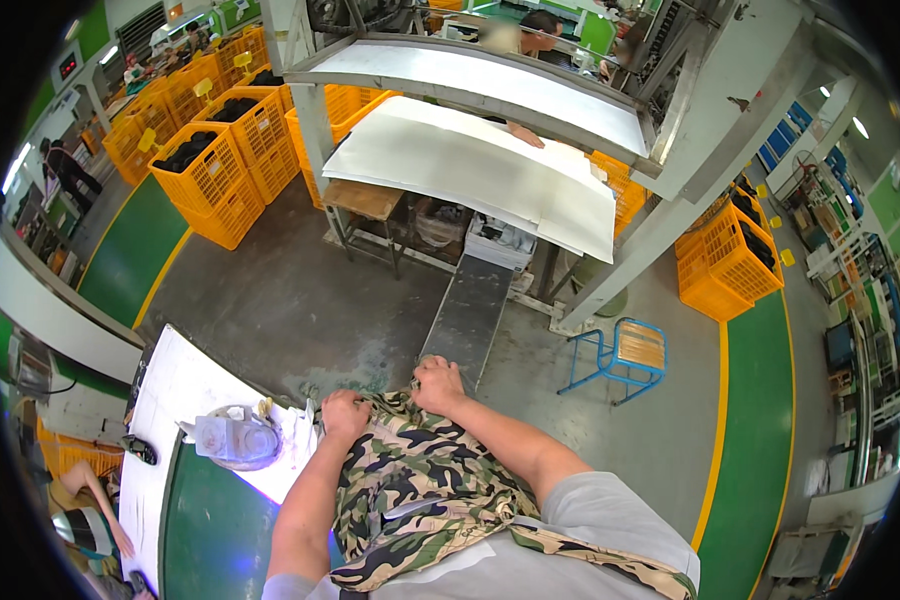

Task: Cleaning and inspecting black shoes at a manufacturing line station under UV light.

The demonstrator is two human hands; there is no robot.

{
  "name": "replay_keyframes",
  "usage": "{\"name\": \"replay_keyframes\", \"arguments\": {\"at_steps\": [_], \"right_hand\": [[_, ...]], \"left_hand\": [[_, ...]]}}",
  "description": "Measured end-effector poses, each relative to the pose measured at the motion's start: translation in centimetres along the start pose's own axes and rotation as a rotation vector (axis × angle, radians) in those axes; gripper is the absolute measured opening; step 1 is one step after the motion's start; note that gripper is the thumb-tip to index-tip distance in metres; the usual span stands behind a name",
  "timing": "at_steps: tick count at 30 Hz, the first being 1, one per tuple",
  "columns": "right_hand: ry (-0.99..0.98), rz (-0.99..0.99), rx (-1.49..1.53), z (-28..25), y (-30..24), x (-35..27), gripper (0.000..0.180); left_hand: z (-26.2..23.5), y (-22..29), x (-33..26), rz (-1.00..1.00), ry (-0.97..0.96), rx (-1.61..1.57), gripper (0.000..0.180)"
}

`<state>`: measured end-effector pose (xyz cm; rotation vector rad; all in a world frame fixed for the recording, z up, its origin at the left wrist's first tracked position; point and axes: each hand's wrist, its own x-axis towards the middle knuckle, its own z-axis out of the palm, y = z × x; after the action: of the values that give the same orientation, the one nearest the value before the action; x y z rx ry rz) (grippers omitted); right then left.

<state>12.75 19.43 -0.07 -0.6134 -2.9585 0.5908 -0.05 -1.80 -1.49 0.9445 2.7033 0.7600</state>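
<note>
A camouflage apron (425,470) in green, tan and black hangs over my front, with its tie strap running to the lower right. My left hand (344,414) has its fingers curled on the apron's far left edge. Slightly farther out and to the right, my right hand (437,384) grips the same far edge, fingers closed. The cloth between the two hands is bunched. Beyond my right hand, a long dark board (462,315) slopes toward a white-lined bin (500,243).
At near left stands a white-edged table (205,375) with a plastic-wrapped container (235,438). A blue stool with a wooden seat (640,347) is at right. Ahead, a metal frame (620,225) surrounds a white sheet (470,165). Yellow crates (210,185) stand left; another person's hand (526,134) rests on the sheet.
</note>
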Motion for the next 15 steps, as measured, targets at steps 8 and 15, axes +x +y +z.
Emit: {"name": "replay_keyframes", "arguments": {"at_steps": [8, 15], "right_hand": [[-0.046, 0.017, -0.012, -0.16, 0.1, 0.1, 0.035], [0.015, 0.001, 0.038, 0.32, 0.23, -0.01, 0.033]], "left_hand": [[0.53, -0.29, 0.15, -0.028, -0.029, 0.008, 0.026], [0.71, -0.8, 0.05, -0.026, 0.015, -0.008, 0.025]]}}
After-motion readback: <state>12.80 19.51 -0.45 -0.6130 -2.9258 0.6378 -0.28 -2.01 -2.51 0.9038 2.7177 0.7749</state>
